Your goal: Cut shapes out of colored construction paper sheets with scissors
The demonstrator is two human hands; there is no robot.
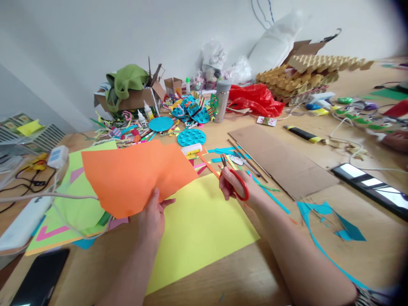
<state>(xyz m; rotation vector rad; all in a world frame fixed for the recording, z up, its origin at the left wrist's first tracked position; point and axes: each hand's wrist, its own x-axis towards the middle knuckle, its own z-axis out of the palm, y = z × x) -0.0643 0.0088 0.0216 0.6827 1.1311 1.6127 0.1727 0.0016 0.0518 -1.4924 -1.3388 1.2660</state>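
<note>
My left hand [152, 217] pinches the lower edge of an orange sheet of paper [134, 176] and lifts it above the table. My right hand [234, 185] grips red-handled scissors [234, 180], blades pointing away and nearly closed, just right of the orange sheet. A narrow orange strip [208, 165] trails from the sheet's right edge near the blades. Under both hands a yellow sheet [197, 229] lies flat on the wooden table [255, 272].
Light green and pink papers [73, 204] lie at left under a white cable. A cardboard sheet [280, 161], blue paper scraps [334, 221], a dark tablet [369, 182], a phone [41, 276], teal discs, glue bottles, egg trays [306, 76] and a red bag crowd the table.
</note>
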